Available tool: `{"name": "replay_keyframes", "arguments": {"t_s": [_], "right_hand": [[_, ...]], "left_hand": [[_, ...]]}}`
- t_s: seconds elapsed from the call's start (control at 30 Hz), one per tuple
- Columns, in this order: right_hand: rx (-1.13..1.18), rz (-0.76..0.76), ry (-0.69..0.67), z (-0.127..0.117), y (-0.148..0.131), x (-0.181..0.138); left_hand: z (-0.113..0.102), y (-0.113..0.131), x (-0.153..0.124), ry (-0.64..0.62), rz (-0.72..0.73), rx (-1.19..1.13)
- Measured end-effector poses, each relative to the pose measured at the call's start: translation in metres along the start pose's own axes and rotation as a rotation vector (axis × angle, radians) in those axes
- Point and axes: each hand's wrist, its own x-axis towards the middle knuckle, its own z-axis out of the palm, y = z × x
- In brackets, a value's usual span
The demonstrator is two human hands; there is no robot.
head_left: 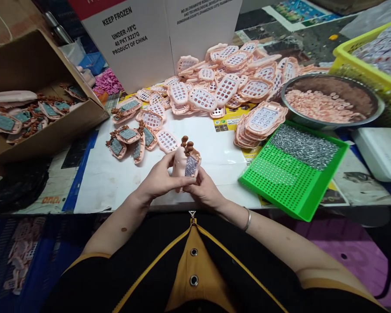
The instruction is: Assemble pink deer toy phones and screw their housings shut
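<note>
The fingers of your left hand point(159, 177) and right hand point(207, 189) are narrowed around one pink shell point(180, 167) — thumbs low in front, the other fingertips partly hidden behind. It is held up near the front edge of the worktop point(224, 152), just before your body. Its smooth outside is turned to your left, a greyish panel point(191, 166) shows on its right, and brown knobs point(186, 145) stick up at the top; whether its halves are fully joined, you cannot tell from here.

Going by what lies about, the work looks only partly done. A small group of shells with grey-green boards point(127, 133) sits beyond your left hand, with similar ones in the brown carton point(57, 137). Far more seems left: a broad heap of shells with button pads point(226, 89) spreads behind, plus a neat stack point(262, 119) to the right.

The worktop is white in front of you. At right lie a green tray point(280, 184) of small metal pieces point(304, 145), a metal bowl point(340, 125) of pink rings point(321, 106) and a yellow basket point(340, 50). A printed white carton point(130, 61) stands behind — and a blue crate point(57, 261) sits below, left.
</note>
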Motion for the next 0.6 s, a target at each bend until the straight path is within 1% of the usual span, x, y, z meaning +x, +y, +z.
{"name": "replay_keyframes", "arguments": {"t_s": [0.2,0.3,0.37,0.47,0.6], "right_hand": [[-0.086,-0.04,-0.02,0.001,-0.005,0.001],[-0.154,-0.054,-0.012,0.001,-0.006,-0.001],[-0.156,-0.049,-0.008,0.001,-0.006,-0.002],[-0.105,-0.045,0.003,0.003,-0.006,-0.003],[-0.136,-0.047,-0.022,0.005,-0.008,-0.004]], "left_hand": [[0.004,-0.002,0.002,-0.032,-0.016,0.042],[0.007,0.0,0.002,-0.054,-0.022,0.088],[0.009,0.002,0.001,-0.055,-0.033,0.103],[0.012,0.005,0.001,-0.052,-0.057,0.078],[0.012,0.004,0.0,-0.116,-0.021,-0.023]]}}
